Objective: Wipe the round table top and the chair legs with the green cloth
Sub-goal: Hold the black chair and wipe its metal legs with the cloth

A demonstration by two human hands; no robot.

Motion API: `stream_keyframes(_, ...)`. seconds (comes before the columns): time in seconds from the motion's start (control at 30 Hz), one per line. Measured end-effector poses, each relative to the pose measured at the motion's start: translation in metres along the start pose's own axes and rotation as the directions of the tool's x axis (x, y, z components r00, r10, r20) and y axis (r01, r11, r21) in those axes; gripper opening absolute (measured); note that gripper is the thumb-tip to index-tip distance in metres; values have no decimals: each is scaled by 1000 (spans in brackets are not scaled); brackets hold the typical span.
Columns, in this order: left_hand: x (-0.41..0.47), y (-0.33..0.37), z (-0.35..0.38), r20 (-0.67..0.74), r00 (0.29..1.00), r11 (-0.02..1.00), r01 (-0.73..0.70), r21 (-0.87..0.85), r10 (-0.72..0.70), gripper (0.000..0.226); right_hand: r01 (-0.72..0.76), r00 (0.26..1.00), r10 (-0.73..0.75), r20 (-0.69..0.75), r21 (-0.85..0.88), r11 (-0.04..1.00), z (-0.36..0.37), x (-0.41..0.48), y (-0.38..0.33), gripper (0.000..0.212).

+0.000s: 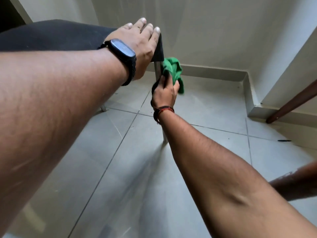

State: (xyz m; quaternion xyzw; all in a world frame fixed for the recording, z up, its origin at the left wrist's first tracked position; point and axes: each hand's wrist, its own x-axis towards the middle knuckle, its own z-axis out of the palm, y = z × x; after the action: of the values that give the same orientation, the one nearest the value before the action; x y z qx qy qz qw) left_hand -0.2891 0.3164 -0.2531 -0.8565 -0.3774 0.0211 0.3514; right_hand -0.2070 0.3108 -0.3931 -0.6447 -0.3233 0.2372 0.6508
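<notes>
Nearest the camera, two bare forearms are seen reaching away over a grey tiled floor (130, 177). At five o'clock a dark brown shape (295, 182) is cut off by the frame edge and cannot be identified.

The right hand (163, 96), just above the middle of the frame, is marked at the wrist by a red and black thread band (163, 110). Its grip is clenched on the green cloth (173, 71), which is bunched against the upper part of a metal chair leg (157, 70). Whether the cloth goes right round the leg cannot be told, since the fingers and the far side are hidden. The middle of this leg is covered by the hand and forearm; only its foot (165, 139) is seen again on the floor below the wrist.

Towards eleven o'clock, the left hand (137, 47) is laid flat, fingers spread, on the corner of the dark chair seat (51, 36); nothing is grasped by it. A black watch (123, 50) is worn on that wrist; its face is dark and no writing can be read on it. A second chair foot (103, 108) is barely seen under the left forearm.

At three o'clock a brown wooden leg (291, 103), cut off at the top, is planted by the skirting. A small dark object (284, 140) lies on the tiles nearby, too small to make out. Farthest off, pale walls (223, 31) meet in a corner at one o'clock.
</notes>
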Motion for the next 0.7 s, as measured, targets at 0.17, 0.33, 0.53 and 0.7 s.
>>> stream_keyframes(0.17,0,-4,1,-17,1000,1000,1,14,-1,69,-74,995,76,66,-23,997,-5,-13,24,37)
stream_keyframes(0.33,-2,-3,3,-8,1000,996,-15,83,16,70,-61,998,61,35,-10,998,-4,-11,10,35)
stream_keyframes(0.53,-2,-8,2,53,998,993,-20,116,14,102,-63,997,62,43,22,998,1,-18,9,35)
stream_keyframes(0.7,-2,-7,0,44,999,994,-31,102,27,117,10,1000,-10,9,28,1000,3,-12,-3,33)
